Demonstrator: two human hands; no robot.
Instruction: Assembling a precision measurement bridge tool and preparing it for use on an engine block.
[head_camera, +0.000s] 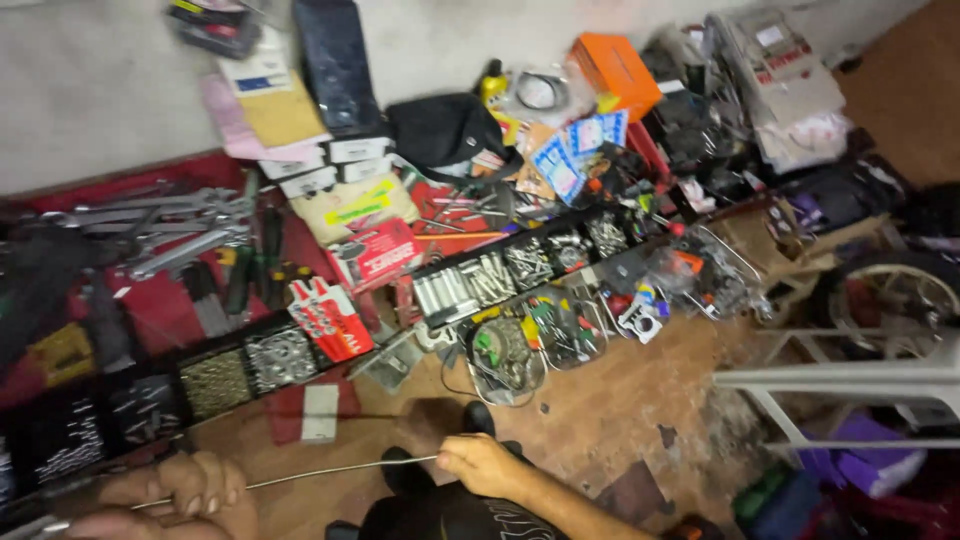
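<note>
My left hand (185, 495) is at the bottom left, fingers curled around the near end of a thin metal cable (320, 473). The cable runs to the right, where my right hand (482, 463) pinches its other end just above my dark-clothed knee. Both hands hover over the brown floor in front of a long black compartment tray (215, 380) filled with small screws, nuts and chain bits.
A second parts tray (520, 262) holds bolts and sockets. Spanners (165, 225) lie on red cloth at the left. Small boxes, a black bag (440, 130), an orange box (615, 70) and clutter line the wall. A bicycle wheel (895, 295) and white frame (840, 380) stand at the right.
</note>
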